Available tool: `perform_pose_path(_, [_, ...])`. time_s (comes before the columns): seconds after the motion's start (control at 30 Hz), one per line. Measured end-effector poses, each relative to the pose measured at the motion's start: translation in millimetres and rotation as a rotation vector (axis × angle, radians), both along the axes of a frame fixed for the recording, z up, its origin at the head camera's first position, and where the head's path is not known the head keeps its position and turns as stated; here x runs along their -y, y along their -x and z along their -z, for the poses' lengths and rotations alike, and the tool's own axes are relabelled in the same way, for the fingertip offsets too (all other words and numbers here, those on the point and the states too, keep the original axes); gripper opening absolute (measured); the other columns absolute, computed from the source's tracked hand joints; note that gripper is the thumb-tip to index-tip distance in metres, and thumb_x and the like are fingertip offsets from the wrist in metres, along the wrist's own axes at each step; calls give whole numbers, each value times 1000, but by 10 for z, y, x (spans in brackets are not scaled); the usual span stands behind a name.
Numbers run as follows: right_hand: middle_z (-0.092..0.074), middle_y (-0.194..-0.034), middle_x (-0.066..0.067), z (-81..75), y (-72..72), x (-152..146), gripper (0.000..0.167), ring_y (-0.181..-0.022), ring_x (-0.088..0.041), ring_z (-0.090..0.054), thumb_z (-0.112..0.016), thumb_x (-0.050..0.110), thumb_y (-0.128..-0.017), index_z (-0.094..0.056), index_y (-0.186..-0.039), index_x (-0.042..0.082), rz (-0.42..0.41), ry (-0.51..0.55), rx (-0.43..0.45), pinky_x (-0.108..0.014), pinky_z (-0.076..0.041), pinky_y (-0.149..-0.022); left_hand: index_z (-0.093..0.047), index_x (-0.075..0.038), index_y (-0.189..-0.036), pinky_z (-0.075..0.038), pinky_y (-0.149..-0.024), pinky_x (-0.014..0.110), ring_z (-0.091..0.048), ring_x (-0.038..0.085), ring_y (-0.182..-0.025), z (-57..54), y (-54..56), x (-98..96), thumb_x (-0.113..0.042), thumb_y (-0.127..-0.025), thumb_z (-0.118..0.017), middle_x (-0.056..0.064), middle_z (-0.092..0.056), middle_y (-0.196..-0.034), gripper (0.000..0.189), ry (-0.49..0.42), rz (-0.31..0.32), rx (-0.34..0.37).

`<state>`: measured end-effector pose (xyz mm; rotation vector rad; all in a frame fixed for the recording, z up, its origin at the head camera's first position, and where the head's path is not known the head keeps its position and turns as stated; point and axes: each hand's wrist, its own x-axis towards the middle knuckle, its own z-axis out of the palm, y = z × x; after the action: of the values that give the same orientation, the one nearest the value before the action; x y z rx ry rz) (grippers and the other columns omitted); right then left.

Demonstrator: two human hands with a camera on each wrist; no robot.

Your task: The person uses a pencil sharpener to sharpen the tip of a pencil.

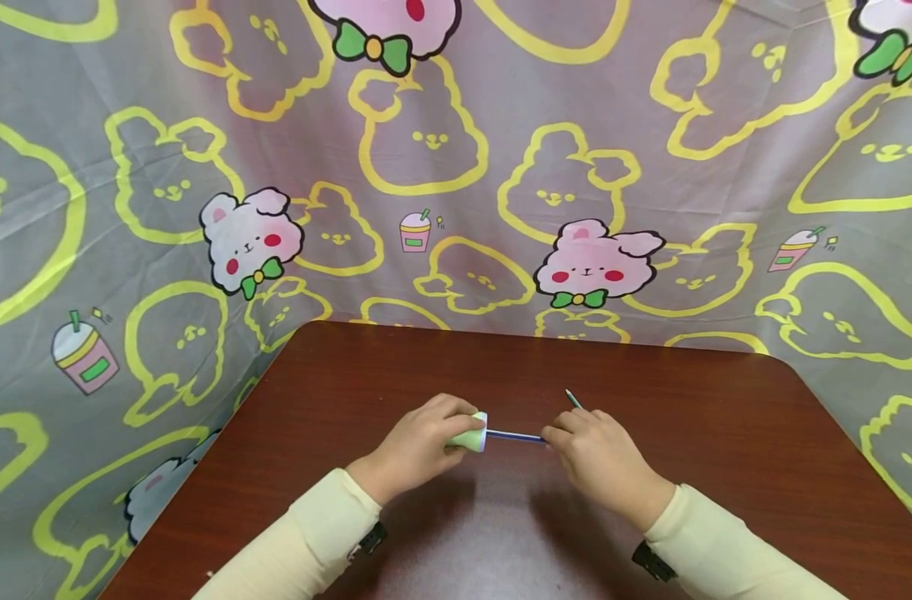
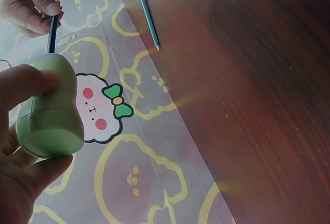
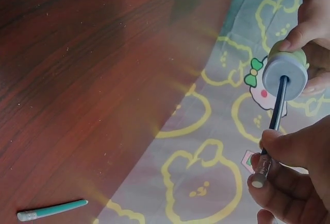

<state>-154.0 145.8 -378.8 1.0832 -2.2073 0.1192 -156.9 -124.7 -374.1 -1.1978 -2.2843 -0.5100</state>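
My left hand (image 1: 424,437) grips a green pencil sharpener (image 2: 55,100) with a pale end cap, its fingers and thumb curled round the body. A dark blue pencil (image 3: 280,103) has one end inside the hole in that cap. Near its eraser end, my right hand (image 1: 598,458) pinches the pencil between thumb and fingers. Both hands are held above the table, the sharpener and pencil in line between them. The pencil's tip is hidden inside the sharpener.
A second pencil, teal with a white eraser end (image 3: 54,210), lies on the brown table (image 1: 396,358) beyond my right hand. Cloth printed with cartoon animals (image 1: 441,275) hangs around the table's back and sides.
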Motion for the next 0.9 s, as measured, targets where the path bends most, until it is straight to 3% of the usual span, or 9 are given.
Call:
perform_pose_path(0.2, [-63,-79,-1,8,22,-70,19,-72,-18,-58,-79,3,-68,-72,-85,8,6,7,-9,-32,-44,-57,-71,-11,-102,-54,-77,27,-60,18,-99,24,23,49,-1,-68,-82,4,-63,-106,37,-25,-30,10])
perform_pose_path(0.6, [-64,-78,0,2,66,-163,16,-71,-17,-59,-80,8,-69,-72,-84,9,-1,47,-39,-32,-45,-57,-72,-9,-104,-53,-81,30,-60,19,-99,-33,40,79,-2,-68,-82,4,-63,-107,38,-88,-62,56])
perform_pose_path(0.9, [-64,-79,1,19,71,-198,17,-71,-16,-60,-79,11,-70,-73,-85,9,-3,70,-14,-31,-43,-57,-70,-7,-104,-53,-81,32,-60,20,-100,-31,47,106,1,-68,-81,5,-64,-106,39,-170,-66,138])
